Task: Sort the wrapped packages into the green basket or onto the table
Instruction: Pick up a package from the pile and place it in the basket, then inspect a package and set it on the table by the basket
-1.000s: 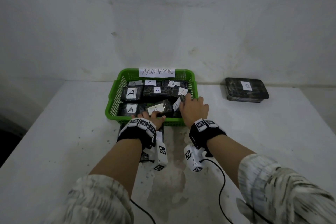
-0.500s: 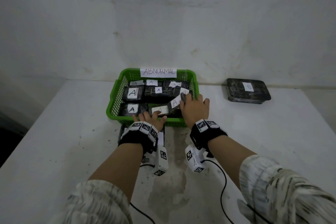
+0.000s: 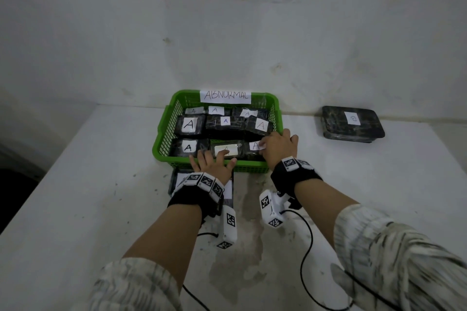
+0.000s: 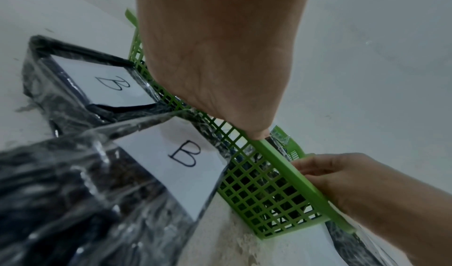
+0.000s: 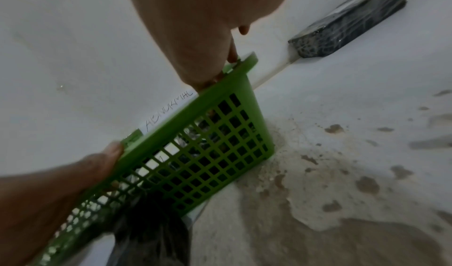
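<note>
Where the green basket (image 3: 161,142) stood on the white counter (image 3: 353,184), packages labelled A (image 3: 188,123) filled it, under a paper sign reading ABNORMAL (image 3: 225,95). The left hand (image 3: 212,164) lay with fingers spread flat over the near rim, touching the middle front package (image 3: 225,150). The right hand (image 3: 278,149) rested at the near right corner, fingers on another A package (image 3: 255,146); whether it gripped could not be told. Packages labelled B (image 4: 186,154) lay just beside the basket's near wall. Another dark package (image 3: 352,125) sat well apart, to the right.
</note>
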